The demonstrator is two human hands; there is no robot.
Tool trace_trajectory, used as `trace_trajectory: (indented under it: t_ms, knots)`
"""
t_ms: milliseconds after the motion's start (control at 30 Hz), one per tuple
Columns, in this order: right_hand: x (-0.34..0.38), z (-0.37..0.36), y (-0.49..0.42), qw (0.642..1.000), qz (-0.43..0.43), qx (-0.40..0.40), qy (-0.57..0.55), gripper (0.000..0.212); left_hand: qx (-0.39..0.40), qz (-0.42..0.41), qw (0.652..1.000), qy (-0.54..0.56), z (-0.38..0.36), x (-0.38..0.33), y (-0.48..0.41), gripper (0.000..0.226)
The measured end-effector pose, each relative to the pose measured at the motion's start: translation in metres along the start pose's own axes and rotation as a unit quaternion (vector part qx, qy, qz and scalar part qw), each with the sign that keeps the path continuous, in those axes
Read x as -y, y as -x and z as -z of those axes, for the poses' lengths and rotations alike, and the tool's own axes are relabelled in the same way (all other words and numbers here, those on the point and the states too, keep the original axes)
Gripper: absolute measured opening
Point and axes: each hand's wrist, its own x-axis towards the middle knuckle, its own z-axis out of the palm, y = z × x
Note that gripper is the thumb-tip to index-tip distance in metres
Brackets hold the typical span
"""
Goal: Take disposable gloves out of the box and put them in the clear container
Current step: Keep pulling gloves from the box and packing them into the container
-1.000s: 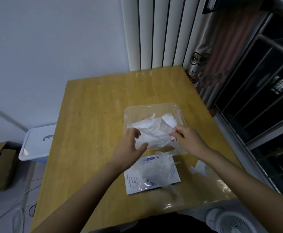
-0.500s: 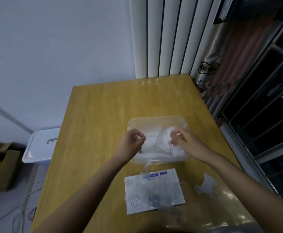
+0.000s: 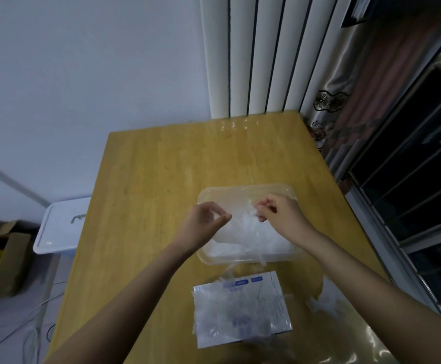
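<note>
A clear plastic container (image 3: 245,189) sits on the wooden table (image 3: 161,166), and a pile of thin translucent gloves (image 3: 243,243) lies in it. Both hands hover over it. My right hand (image 3: 282,214) pinches a crumpled glove (image 3: 249,210) between thumb and fingertips. My left hand (image 3: 201,224) has its fingers curled, with the thumb at the same glove's left edge. The flat white glove package (image 3: 243,308) with blue print lies nearer to me, with film-like gloves spread over it.
One loose glove (image 3: 321,300) lies on the table to the right of the package. A white lidded bin (image 3: 62,224) stands on the floor left of the table, beside cardboard boxes (image 3: 1,258). A radiator (image 3: 253,53) and a curtain stand behind the table.
Both hands carried the stretched glove from above the package forward over the container and drew closer together, so the glove is now bunched. The camera view has tilted upward.
</note>
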Motion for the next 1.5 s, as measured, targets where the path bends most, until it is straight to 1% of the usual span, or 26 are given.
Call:
trace_trajectory:
  t_ms: [67,167,200,300,367,400,433,533,600,633,700,767,833,867,900,933,1000,1033,1100,1167,1200,1267,1333,1367,1433,1500]
  knots:
    - [-0.005,0.006,-0.003,0.999,-0.008,-0.033,0.030,0.012,-0.006,0.005,1.000,-0.006,0.006,0.004,-0.003,0.013]
    - [-0.015,0.016,-0.006,0.986,-0.009,-0.068,0.152,0.014,-0.022,0.001,1.000,-0.017,0.013,0.007,-0.007,0.017]
    - [-0.014,0.018,-0.006,0.984,-0.004,-0.054,0.168,0.024,-0.023,-0.005,1.000,-0.019,0.014,0.007,-0.009,0.017]
    - [0.000,0.019,-0.004,0.990,0.006,0.045,0.136,0.078,0.019,-0.042,0.999,-0.008,0.017,0.000,-0.012,0.012]
    - [0.014,0.016,-0.005,0.987,0.027,0.091,0.126,0.097,0.065,-0.069,0.995,0.019,0.018,-0.011,-0.011,0.010]
    - [0.018,0.014,-0.007,0.987,0.041,0.103,0.118,0.097,0.084,-0.083,0.993,0.029,0.018,-0.015,-0.010,0.010]
    - [0.021,0.012,-0.010,0.987,0.052,0.109,0.106,0.089,0.097,-0.095,0.990,0.035,0.019,-0.019,-0.010,0.011]
    - [0.027,0.010,-0.019,0.990,0.087,0.084,0.072,0.029,0.094,-0.104,0.989,0.045,0.025,-0.022,-0.012,0.016]
    - [0.030,0.014,-0.022,0.992,0.087,0.071,0.063,0.013,0.071,-0.083,0.993,0.037,0.030,-0.020,-0.014,0.021]
    - [0.031,0.016,-0.024,0.993,0.084,0.066,0.059,0.011,0.051,-0.064,0.996,0.023,0.034,-0.016,-0.016,0.023]
    - [0.029,0.021,-0.027,0.994,0.079,0.053,0.053,0.017,0.014,-0.013,1.000,-0.024,0.039,-0.008,-0.021,0.031]
    - [0.027,0.024,-0.028,0.995,0.077,0.044,0.046,0.019,0.004,0.036,0.998,-0.050,0.040,0.001,-0.025,0.034]
    - [0.023,0.025,-0.029,0.996,0.072,0.038,0.039,0.010,-0.013,0.053,0.998,-0.033,0.038,0.003,-0.026,0.027]
    - [0.023,0.026,-0.028,0.996,0.070,0.039,0.044,0.004,-0.018,0.050,0.999,-0.001,0.036,-0.002,-0.025,0.021]
    - [0.022,0.028,-0.027,0.995,0.069,0.045,0.054,0.006,-0.005,0.044,0.998,0.039,0.034,-0.008,-0.024,0.021]
    - [0.022,0.029,-0.026,0.994,0.071,0.056,0.064,0.008,0.025,0.036,0.996,0.075,0.033,-0.015,-0.024,0.031]
    - [0.023,0.031,-0.022,0.992,0.067,0.074,0.078,0.016,0.105,0.023,0.991,0.082,0.029,-0.026,-0.025,0.046]
    - [0.024,0.032,-0.021,0.992,0.061,0.078,0.082,0.021,0.137,0.010,0.989,0.056,0.028,-0.029,-0.026,0.041]
    - [0.024,0.034,-0.019,0.993,0.053,0.078,0.076,0.026,0.157,-0.020,0.987,0.002,0.024,-0.032,-0.028,0.016]
    - [0.027,0.037,-0.016,0.997,0.053,0.057,0.024,0.021,0.134,-0.041,0.990,-0.030,0.020,-0.033,-0.033,0.003]
    - [0.029,0.039,-0.014,0.998,0.064,0.024,-0.004,0.017,0.101,-0.056,0.992,-0.046,0.018,-0.035,-0.035,0.005]
    - [0.039,0.043,-0.008,0.987,0.131,-0.095,-0.014,0.010,-0.001,-0.116,0.991,-0.066,0.016,-0.043,-0.040,0.013]
    - [0.051,0.047,0.003,0.951,0.235,-0.200,-0.020,0.010,-0.103,-0.194,0.973,-0.070,0.016,-0.055,-0.039,0.018]
    - [0.055,0.048,0.009,0.930,0.287,-0.229,-0.011,0.011,-0.135,-0.231,0.960,-0.079,0.017,-0.058,-0.039,0.021]
    - [0.053,0.045,0.020,0.896,0.370,-0.242,0.046,0.011,-0.165,-0.276,0.939,-0.118,0.017,-0.055,-0.037,0.023]
    - [0.036,0.033,0.028,0.889,0.405,-0.188,0.103,0.015,-0.152,-0.285,0.929,-0.181,0.016,-0.039,-0.035,0.021]
